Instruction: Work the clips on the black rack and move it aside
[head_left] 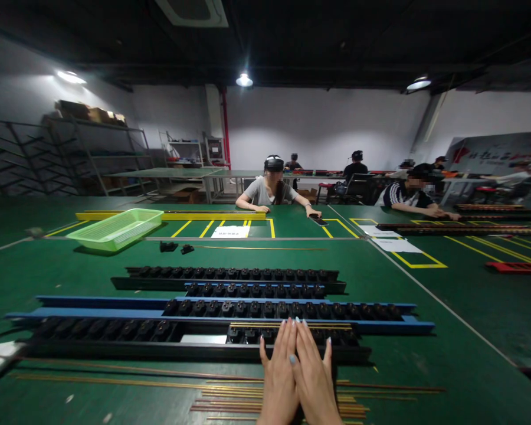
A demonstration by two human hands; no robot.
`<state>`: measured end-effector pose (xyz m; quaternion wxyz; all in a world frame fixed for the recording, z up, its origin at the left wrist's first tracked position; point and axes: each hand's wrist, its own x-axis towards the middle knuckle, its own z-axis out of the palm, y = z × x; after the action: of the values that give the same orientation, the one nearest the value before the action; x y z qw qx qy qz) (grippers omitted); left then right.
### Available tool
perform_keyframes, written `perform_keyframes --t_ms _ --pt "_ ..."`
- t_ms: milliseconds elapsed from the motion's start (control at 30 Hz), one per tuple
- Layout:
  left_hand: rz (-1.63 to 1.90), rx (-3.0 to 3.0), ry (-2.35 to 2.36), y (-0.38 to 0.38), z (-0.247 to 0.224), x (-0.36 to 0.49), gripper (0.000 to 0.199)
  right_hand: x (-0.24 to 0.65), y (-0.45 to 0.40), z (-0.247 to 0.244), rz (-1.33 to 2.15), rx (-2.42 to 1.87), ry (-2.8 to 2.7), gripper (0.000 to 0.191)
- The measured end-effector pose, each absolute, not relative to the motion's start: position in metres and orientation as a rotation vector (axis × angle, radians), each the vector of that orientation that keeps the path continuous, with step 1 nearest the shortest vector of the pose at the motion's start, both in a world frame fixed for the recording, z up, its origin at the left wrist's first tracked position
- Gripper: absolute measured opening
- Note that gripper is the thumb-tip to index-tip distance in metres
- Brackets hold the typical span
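Note:
My left hand (279,373) and my right hand (313,375) lie side by side, palms down, with fingers stretched forward. Their inner edges touch, and both thumbs stick out or cross between them. The fingertips rest at the nearest black rail (194,353), over its row of black socket-like modules (250,335). Thin brass rods (246,325) run along the top of those modules, right at my fingertips. Beneath my wrists, several loose brass and copper-coloured rods (230,391) are spread on the green table (425,366). Part of the rail and rods is hidden by my hands.
Beyond stand a blue rail (92,313) and another black rail (230,285), both with black modules. Farther off are a green basket (115,230), a yellow rail (203,216) and small black parts (168,246). A person (272,192) sits opposite, one hand at a phone (318,220).

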<state>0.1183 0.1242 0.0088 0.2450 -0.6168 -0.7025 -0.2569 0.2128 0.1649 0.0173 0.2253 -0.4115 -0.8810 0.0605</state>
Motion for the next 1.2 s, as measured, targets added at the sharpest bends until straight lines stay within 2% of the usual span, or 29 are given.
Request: perform_keyframes --t_ms 1200 --pt "-0.877 -1.440 -2.152 0.114 0.013 0.107 0.062 0.210 0.162 0.017 0.149 -1.159 -2.389 0.055"
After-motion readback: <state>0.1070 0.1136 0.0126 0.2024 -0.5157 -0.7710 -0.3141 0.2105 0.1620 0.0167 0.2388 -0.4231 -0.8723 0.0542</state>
